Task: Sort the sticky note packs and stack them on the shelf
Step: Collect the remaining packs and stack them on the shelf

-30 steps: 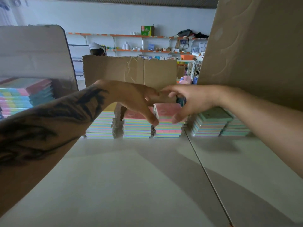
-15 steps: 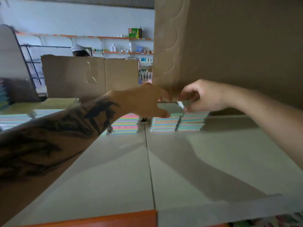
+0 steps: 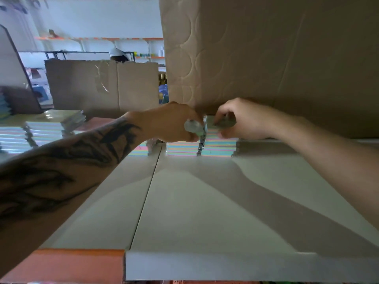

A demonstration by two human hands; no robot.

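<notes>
Two sticky note packs are going down on two low stacks (image 3: 202, 145) at the far side of the shelf (image 3: 205, 201), below a big cardboard box (image 3: 266, 58). The left hand (image 3: 174, 124) pinches one pack (image 3: 193, 128) in curled fingers. The right hand (image 3: 238, 119) pinches the other pack (image 3: 220, 123). More stacks (image 3: 45, 128) sit far left. The work looks partly done; how many packs are left, I cannot tell.
</notes>
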